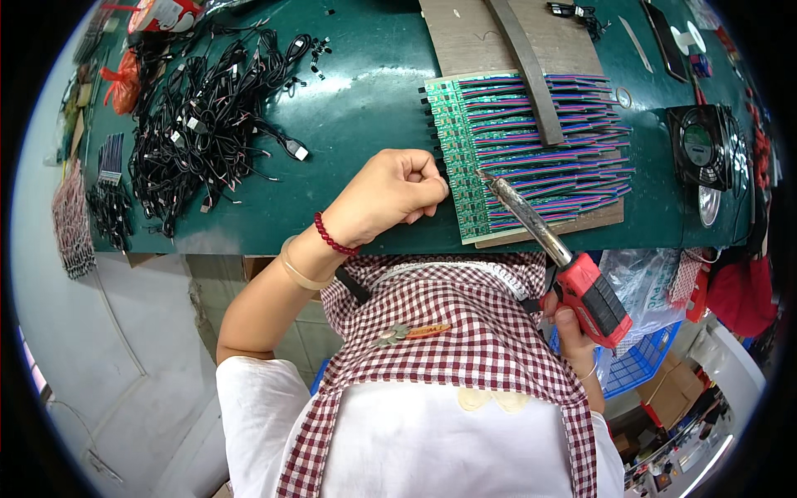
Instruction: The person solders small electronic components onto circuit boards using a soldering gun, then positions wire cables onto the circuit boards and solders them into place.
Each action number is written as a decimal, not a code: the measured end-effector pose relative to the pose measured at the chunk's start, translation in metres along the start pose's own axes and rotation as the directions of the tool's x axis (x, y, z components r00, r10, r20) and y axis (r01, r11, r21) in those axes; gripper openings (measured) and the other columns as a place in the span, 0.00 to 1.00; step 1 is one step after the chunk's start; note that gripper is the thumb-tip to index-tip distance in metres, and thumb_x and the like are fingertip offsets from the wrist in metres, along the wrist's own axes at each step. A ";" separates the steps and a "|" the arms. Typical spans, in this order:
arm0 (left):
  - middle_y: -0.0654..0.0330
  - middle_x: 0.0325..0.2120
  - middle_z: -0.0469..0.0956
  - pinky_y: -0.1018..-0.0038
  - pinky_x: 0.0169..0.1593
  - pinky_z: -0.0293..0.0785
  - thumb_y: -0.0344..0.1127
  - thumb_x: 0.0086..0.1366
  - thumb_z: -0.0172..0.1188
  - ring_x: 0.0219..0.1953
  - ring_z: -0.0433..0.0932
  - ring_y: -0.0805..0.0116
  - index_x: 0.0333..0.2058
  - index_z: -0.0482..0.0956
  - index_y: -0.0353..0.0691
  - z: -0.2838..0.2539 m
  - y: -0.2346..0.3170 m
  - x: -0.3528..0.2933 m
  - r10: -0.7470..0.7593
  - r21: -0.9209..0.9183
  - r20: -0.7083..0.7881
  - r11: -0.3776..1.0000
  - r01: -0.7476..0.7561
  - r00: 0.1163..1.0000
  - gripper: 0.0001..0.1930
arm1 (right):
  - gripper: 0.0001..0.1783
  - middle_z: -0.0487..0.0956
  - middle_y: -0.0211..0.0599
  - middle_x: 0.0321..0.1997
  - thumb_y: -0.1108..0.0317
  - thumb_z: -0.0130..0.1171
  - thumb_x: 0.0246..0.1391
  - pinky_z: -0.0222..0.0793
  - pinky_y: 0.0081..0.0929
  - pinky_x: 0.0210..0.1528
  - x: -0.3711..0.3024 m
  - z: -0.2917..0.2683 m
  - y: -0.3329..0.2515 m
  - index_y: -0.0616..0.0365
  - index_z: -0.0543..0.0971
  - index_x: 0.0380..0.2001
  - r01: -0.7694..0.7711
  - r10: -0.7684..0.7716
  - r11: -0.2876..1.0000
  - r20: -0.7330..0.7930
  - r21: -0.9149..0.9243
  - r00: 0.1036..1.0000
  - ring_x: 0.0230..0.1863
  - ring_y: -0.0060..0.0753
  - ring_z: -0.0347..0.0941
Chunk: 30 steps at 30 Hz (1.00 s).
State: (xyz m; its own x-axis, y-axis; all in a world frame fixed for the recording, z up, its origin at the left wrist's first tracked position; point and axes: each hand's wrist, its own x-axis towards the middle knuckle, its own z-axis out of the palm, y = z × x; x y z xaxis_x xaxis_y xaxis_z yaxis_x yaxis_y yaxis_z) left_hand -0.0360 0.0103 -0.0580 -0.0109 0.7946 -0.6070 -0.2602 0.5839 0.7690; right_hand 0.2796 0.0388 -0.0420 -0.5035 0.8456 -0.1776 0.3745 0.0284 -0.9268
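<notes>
My right hand (573, 334) is wrapped round the red and black handle of a soldering gun (591, 300). Its long metal barrel slants up and left, with the tip over the green circuit board panel (462, 158). Beside the panel's left edge, my left hand (397, 189) has its fingers curled into a pinch; what they hold, if anything, is hidden. Rows of striped blue, pink and black wires (548, 176) stretch rightward from the panel. Small black parts line its left edge. A flat metal bar (525, 70) lies across the wires from above.
A heap of black cables (203, 124) with pale plugs covers the left of the green table (357, 91). Under the panel lies a brown board (461, 37). At the right stand a black fan (701, 145) and a white spool (686, 37). A blue basket (639, 365) is below the table.
</notes>
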 end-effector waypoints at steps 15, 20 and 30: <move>0.65 0.18 0.73 0.85 0.21 0.63 0.35 0.60 0.57 0.18 0.68 0.83 0.27 0.74 0.35 -0.031 0.032 -0.007 0.104 0.454 -0.154 0.891 -0.023 0.983 0.09 | 0.30 0.66 0.32 0.20 0.52 0.55 0.53 0.56 0.22 0.26 -0.005 0.001 0.008 0.62 0.64 0.51 -0.043 0.050 0.972 -0.022 0.230 0.999 0.21 0.22 0.59; 0.53 0.22 0.77 0.72 0.29 0.70 0.33 0.54 0.60 0.24 0.76 0.60 0.29 0.75 0.33 -0.097 0.033 0.018 0.765 0.939 -0.343 0.288 0.188 0.544 0.09 | 0.28 0.66 0.32 0.20 0.51 0.54 0.54 0.56 0.22 0.23 0.008 0.004 -0.009 0.61 0.65 0.50 -0.005 0.002 0.938 0.009 0.346 1.000 0.20 0.22 0.58; 0.66 0.21 0.73 0.87 0.22 0.60 0.32 0.61 0.56 0.18 0.64 0.85 0.29 0.74 0.35 0.012 0.026 -0.023 0.275 0.072 -0.230 0.961 -0.266 0.933 0.06 | 0.25 0.68 0.35 0.21 0.61 0.57 0.53 0.62 0.21 0.25 0.033 0.025 -0.038 0.61 0.63 0.49 0.031 -0.011 0.894 -0.047 0.446 0.999 0.21 0.23 0.62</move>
State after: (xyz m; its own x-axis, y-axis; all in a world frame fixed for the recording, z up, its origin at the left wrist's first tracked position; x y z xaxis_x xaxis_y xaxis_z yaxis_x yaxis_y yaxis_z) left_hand -0.0311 0.0088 -0.0219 -0.3042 0.8641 -0.4009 -0.1779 0.3619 0.9151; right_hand 0.2286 0.0524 -0.0208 -0.4706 0.8692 -0.1518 -0.0279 -0.1866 -0.9820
